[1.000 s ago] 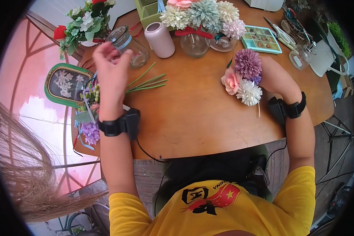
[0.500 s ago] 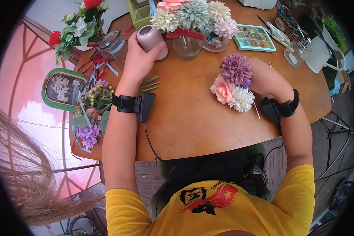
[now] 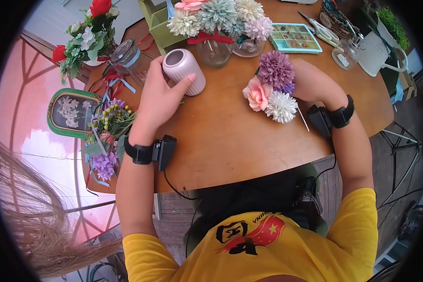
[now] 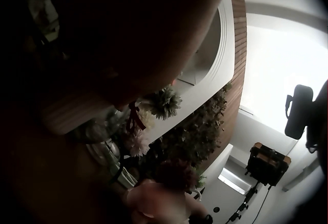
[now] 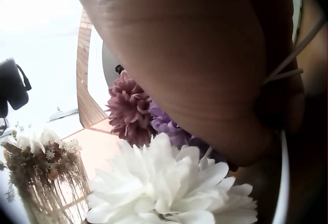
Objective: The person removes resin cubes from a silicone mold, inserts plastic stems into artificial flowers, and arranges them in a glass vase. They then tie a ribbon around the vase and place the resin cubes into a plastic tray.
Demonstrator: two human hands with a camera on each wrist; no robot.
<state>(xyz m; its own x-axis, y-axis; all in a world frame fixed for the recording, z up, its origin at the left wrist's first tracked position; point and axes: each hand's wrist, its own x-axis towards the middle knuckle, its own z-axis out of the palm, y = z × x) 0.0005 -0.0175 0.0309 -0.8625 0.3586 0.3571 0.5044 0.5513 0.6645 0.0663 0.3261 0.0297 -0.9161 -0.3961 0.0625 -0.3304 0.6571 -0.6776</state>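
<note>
My left hand [image 3: 161, 96] grips a pale pink ribbed vase [image 3: 192, 75], fingers behind it and thumb across its near side. The vase stands nearly upright with its round mouth showing. On the right, my right hand [image 3: 310, 83] holds a bunch of artificial flowers: a mauve pompon bloom [image 3: 276, 69], a pink rose [image 3: 257, 94], a white bloom [image 3: 282, 107] and a small violet one [image 3: 286, 88]. Thin white stems [image 5: 283, 183] stick out below that hand in the right wrist view. Its fingertips are hidden by the palm and blooms. The left wrist view is very dark.
A glass jar [image 3: 125, 58] stands left of the vase. Behind are a glass bowl vase [image 3: 214, 52] of flowers, a green drawer box [image 3: 157, 28] and a compartment tray [image 3: 296, 38]. Scissors [image 3: 325, 33] lie right, a watering can [image 3: 373, 56] beyond. A framed picture [image 3: 73, 113] and purple flowers [image 3: 104, 163] lie left.
My left hand has moved from beside the glass jar to the pink vase, taken hold of it and brought it nearer to me. My right hand still holds the flowers.
</note>
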